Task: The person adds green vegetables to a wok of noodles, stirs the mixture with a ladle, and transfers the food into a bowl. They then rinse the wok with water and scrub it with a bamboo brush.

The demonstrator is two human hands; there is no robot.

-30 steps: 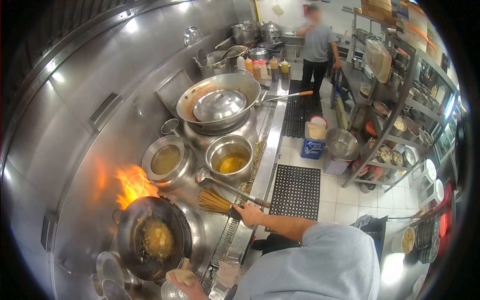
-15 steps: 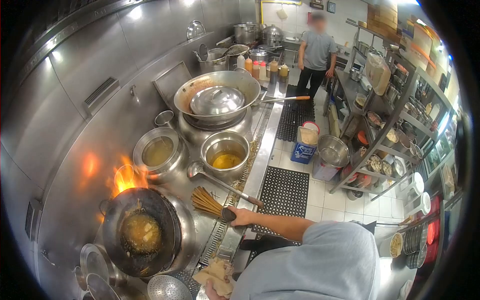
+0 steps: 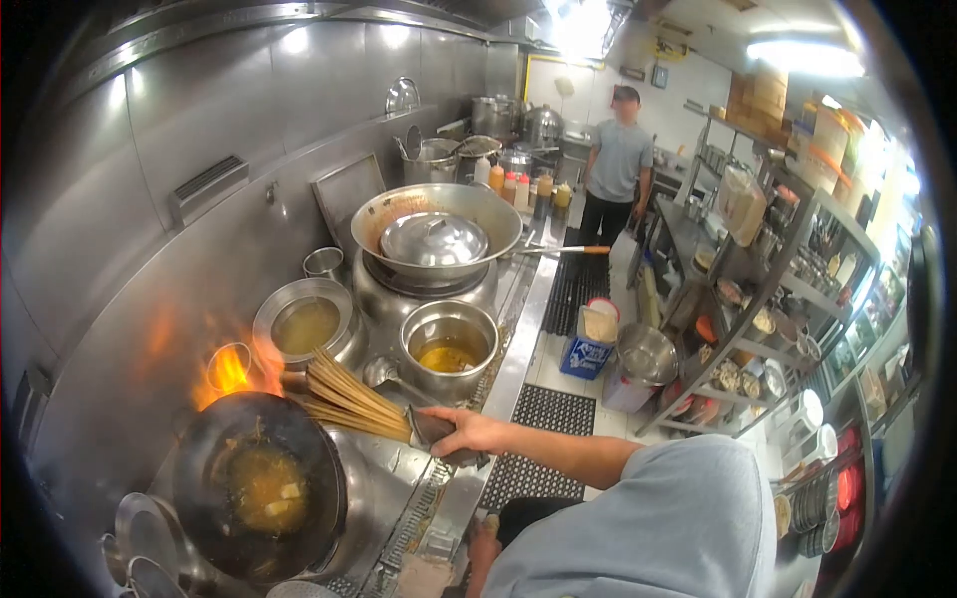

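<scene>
My right hand [image 3: 467,433] is closed round the dark, wrapped grip of a bamboo wok brush [image 3: 354,399]. Its splayed bristles point left over the stove, close to the rim of a blackened wok [image 3: 321,478]. Brownish liquid with pale pieces [image 3: 274,488] sits in that wok, and flames [image 3: 231,371] rise behind it. A ladle [image 3: 381,371] lies beyond the brush, which partly covers its handle. Low in the view, my left hand [image 3: 484,550] is at the counter's front edge beside a tan cloth [image 3: 424,576]; its fingers are mostly hidden.
A pot of yellow oil [image 3: 478,317] and a strainer-topped pot [image 3: 264,329] stand behind the brush. Farther back is a large wok [image 3: 374,214] holding a domed lid [image 3: 435,237]. Another person [image 3: 620,164] stands in the aisle. Shelves [image 3: 827,224] line the right.
My right hand has lifted the wok brush and moved it left toward the blackened wok. My left hand has shifted right, away from the cloth it gripped. The view has tilted upward.
</scene>
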